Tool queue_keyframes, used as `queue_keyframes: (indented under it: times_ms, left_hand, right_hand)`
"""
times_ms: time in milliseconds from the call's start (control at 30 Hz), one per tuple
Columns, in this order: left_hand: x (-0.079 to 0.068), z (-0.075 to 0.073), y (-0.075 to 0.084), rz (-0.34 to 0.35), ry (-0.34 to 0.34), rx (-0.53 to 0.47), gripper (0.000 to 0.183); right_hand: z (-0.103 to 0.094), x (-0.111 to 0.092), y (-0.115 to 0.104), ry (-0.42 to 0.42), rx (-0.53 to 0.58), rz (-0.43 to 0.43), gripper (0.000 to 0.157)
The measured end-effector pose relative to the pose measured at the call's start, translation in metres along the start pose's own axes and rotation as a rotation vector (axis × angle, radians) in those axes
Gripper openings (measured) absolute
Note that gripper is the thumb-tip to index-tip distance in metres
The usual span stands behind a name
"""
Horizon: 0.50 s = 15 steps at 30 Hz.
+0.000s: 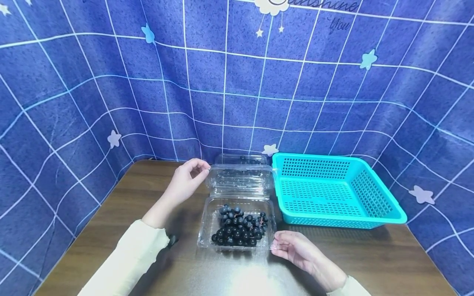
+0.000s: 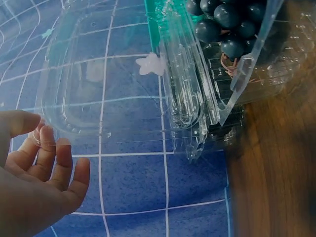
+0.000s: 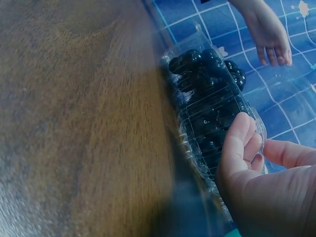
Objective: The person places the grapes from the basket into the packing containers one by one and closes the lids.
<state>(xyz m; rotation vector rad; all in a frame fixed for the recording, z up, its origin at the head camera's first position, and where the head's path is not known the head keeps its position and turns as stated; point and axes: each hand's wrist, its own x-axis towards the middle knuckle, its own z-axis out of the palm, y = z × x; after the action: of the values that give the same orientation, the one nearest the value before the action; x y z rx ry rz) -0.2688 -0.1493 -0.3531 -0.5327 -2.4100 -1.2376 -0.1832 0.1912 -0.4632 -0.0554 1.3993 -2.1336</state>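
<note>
A clear plastic clamshell container stands on the table with its lid raised at the back. Clusters of dark grapes lie in its base, a brown stem showing among them. My left hand pinches the lid's left corner between thumb and fingers; the left wrist view shows the fingertips at the lid's edge. At the base's front right corner, my right hand grips the rim. In the right wrist view, thumb and fingers close on that edge beside the grapes.
To the right sits a turquoise plastic basket with perforated sides, close beside the container. Behind the raised lid is another clear container with something dark in it. The wooden table meets a blue gridded curtain at the back.
</note>
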Motion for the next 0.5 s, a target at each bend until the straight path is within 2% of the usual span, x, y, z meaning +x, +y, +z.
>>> queue_keyframes:
  times_ms: [500]
  left_hand:
    - [-0.023, 0.001, 0.008, 0.041, 0.049, 0.067, 0.007]
  right_hand:
    - [-0.001, 0.0, 0.002, 0.005, 0.02, -0.003, 0.014]
